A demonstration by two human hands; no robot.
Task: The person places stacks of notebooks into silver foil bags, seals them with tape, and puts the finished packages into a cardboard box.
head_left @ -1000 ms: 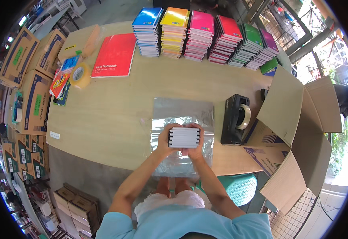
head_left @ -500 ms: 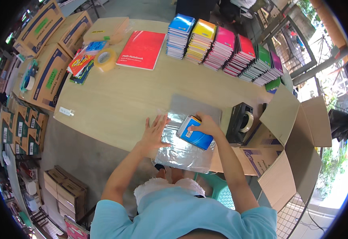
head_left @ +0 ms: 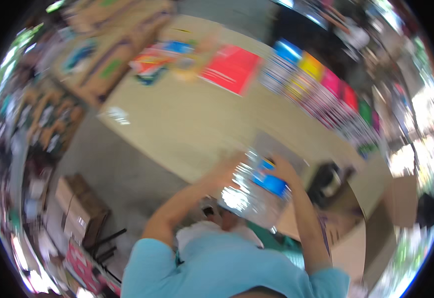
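Observation:
The whole view is smeared by motion. My right hand point(head_left: 283, 169) grips a small stack of blue-covered spiral notebooks point(head_left: 272, 186) at its upper edge. Under the stack lies a shiny clear plastic bag or sheet point(head_left: 239, 191), over a grey flat piece point(head_left: 276, 144) near the table's front edge. My left hand point(head_left: 229, 171) is at the left side of the plastic; its fingers are too blurred to tell their pose, or whether they pinch the plastic.
An open carton point(head_left: 378, 198) stands at the right, beside a black tape dispenser point(head_left: 324, 184). Stacks of coloured notebooks point(head_left: 321, 102) line the table's far right. A red notebook point(head_left: 232, 68), a tape roll point(head_left: 187, 68) and packets point(head_left: 152, 62) lie farther left, near cartons point(head_left: 115, 59).
The view has swung, so the table and its contents appear shifted right and tilted, and blurred. My right hand still holds the blue notebooks over the plastic; my left hand remains beside it.

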